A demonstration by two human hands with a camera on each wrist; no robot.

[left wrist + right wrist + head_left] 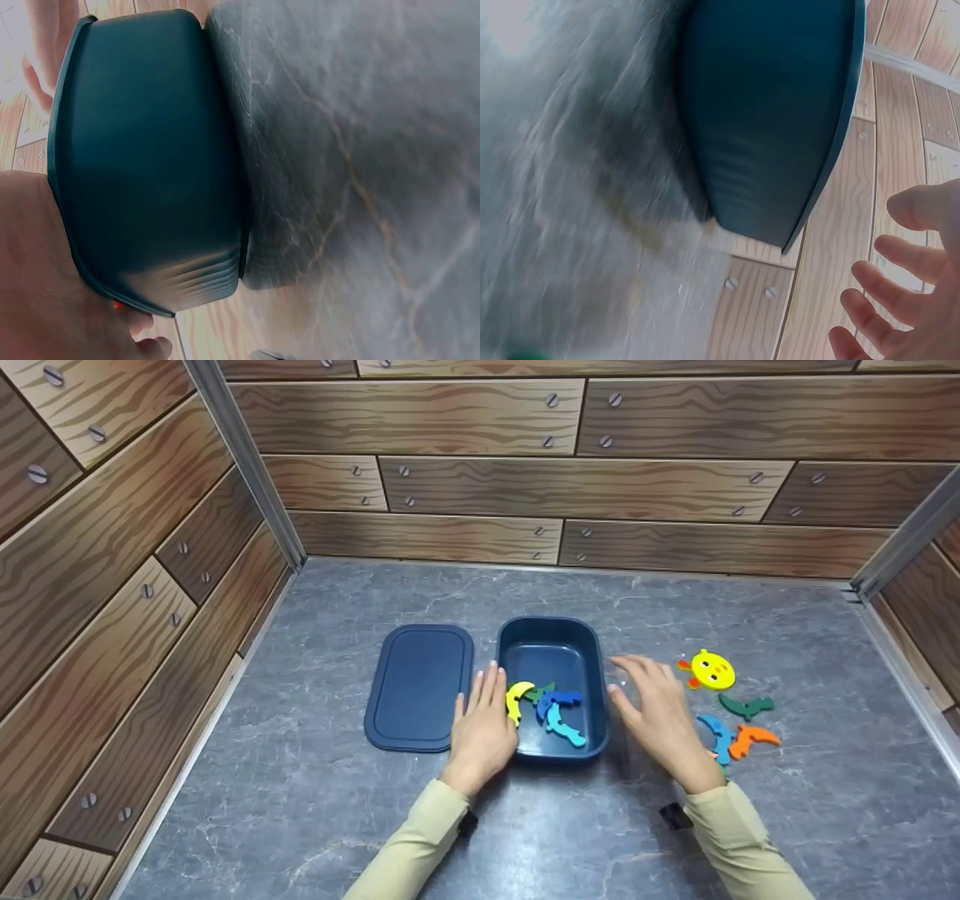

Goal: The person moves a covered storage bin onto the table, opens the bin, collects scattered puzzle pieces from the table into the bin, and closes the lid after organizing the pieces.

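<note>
A dark blue box (551,660) stands mid-table, holding a yellow crescent piece (516,699), a dark blue piece (559,701), a light blue piece (564,726) and a green piece. My left hand (484,731) lies against the box's left rim with extended fingers; in the left wrist view the hand (52,277) is along the rim of the box (150,142). My right hand (660,720) is just right of the box, apart from it, fingers spread and slightly bent, holding nothing; the right wrist view shows this hand (907,285) beside the box (772,112).
A dark blue lid (421,686) lies left of the box. To the right are a yellow face piece (712,670), a green piece (747,706), a blue piece (720,739) and an orange piece (753,739). Wood-patterned walls (480,484) border the grey table (300,780).
</note>
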